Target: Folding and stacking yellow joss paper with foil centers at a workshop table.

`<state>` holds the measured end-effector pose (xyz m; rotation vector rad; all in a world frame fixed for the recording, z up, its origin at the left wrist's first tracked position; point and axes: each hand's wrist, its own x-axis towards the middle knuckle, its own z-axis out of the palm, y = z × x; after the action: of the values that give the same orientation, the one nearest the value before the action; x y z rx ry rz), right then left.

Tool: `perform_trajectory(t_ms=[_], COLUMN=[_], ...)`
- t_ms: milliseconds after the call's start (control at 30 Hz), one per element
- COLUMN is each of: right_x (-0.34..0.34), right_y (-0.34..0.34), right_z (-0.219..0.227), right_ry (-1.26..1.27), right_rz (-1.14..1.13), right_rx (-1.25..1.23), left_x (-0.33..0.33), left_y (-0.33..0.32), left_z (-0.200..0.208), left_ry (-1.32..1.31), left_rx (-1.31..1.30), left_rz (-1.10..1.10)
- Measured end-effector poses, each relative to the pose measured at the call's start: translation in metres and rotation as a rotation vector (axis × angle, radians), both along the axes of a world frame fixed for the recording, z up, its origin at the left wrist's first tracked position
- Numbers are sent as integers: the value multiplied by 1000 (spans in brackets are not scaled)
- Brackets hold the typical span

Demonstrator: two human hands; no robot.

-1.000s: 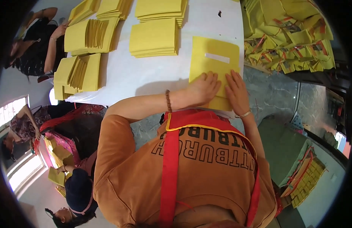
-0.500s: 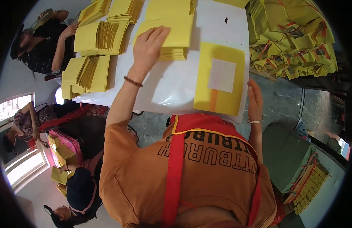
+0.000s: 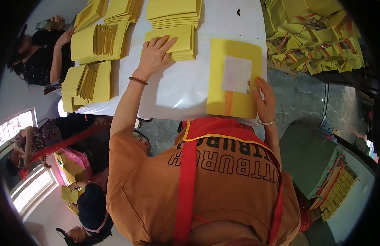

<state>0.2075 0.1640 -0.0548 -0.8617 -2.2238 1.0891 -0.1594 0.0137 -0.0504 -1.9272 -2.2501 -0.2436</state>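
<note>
My left hand (image 3: pixel 154 54) lies on a small stack of folded yellow paper (image 3: pixel 183 43), its fingers stretched out over the top piece. Behind that stack is a taller pile of folded yellow paper (image 3: pixel 173 11). To the right, at the table's near edge, a flat yellow sheet (image 3: pixel 216 78) carries a white square of paper (image 3: pixel 235 74) and an orange strip (image 3: pixel 228 102). My right hand (image 3: pixel 265 98) is beside the sheet's right edge, fingers apart, the fingertips at or just touching that edge. Nothing shows in its grasp.
More folded yellow stacks (image 3: pixel 100 40) stand on the left of the white-covered table (image 3: pixel 173 92). Crumpled yellow paper bundles with red ties (image 3: pixel 317 49) are piled off its right side. One person (image 3: pixel 38 61) sits at the far left; others work with yellow paper at lower left.
The upper folded piece under my left hand has come down toward me onto the small stack, apart from the taller pile. My right hand has shifted left to the yellow sheet's edge.
</note>
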Motion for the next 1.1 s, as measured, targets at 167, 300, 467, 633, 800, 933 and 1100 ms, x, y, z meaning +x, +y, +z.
perform_trajectory(t_ms=[167,300,467,633,800,933,1100], right_x=[0,1,2,6,9,7,9], right_y=[0,-3,-5,-8,-10,-4,-6], right_z=[-3,-4,-13,-25,-30,-21,-17], right_ry=[-13,-23,26,-3,84,88,127], right_rz=[-39,-118,-145,-98,-104,-87,-114], right_rx=[-3,-53,-293,-220,-279,-195,-268], left_x=[7,10,8,8,6,1,-2], left_y=[3,-3,-1,0,0,3,4], left_z=[-11,-37,-38,-31,-35,-27,-17], left_ry=[-45,30,53,59,51,53,55], left_rx=[69,103,50,4,-4,18,2], left_rz=[-25,9,-7,-13,2,-28,1])
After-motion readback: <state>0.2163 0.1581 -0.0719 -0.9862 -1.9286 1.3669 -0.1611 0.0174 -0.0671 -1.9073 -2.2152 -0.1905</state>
